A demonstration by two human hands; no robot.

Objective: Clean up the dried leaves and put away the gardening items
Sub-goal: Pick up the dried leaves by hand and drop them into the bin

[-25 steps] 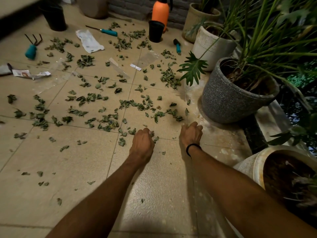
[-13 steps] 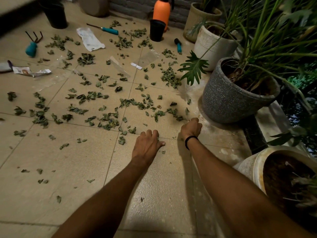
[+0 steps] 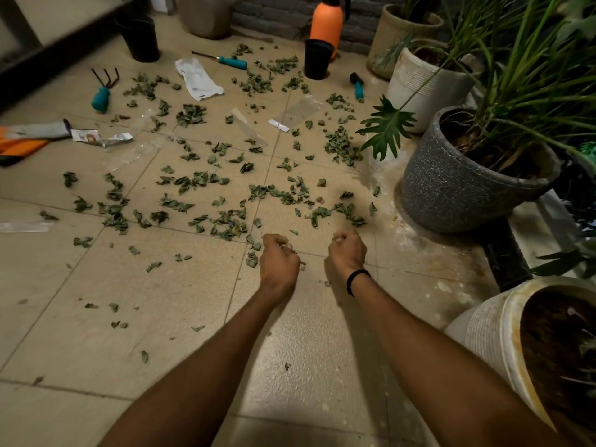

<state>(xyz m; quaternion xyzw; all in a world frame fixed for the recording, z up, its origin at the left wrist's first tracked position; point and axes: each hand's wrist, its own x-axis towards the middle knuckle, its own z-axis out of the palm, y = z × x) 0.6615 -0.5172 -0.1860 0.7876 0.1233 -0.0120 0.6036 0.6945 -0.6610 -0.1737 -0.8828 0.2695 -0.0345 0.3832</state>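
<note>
Dried green leaves [image 3: 222, 217] lie scattered over the tiled floor. My left hand [image 3: 279, 259] hovers low over the near edge of the scatter, fingers curled round a few leaf bits. My right hand [image 3: 348, 250], with a black band at the wrist, is curled beside it; what it holds is hidden. Farther back lie a teal hand rake [image 3: 101, 91], a teal-handled tool [image 3: 225, 60], a small teal tool [image 3: 357, 87], an orange sprayer [image 3: 326, 22] and orange and grey gloves [image 3: 29, 137].
Potted plants line the right side: a grey pot [image 3: 451, 188], a white ribbed pot [image 3: 419, 88], a near white pot [image 3: 493, 327]. Two black pots [image 3: 317, 59] [image 3: 140, 37] stand at the back. Plastic wrappers [image 3: 196, 79] and torn packets [image 3: 96, 137] lie among the leaves.
Both hands have drawn back a little from the leaves and closed into curled fists; the left hand was flat on the floor half a second ago. The camera has tilted slightly.
</note>
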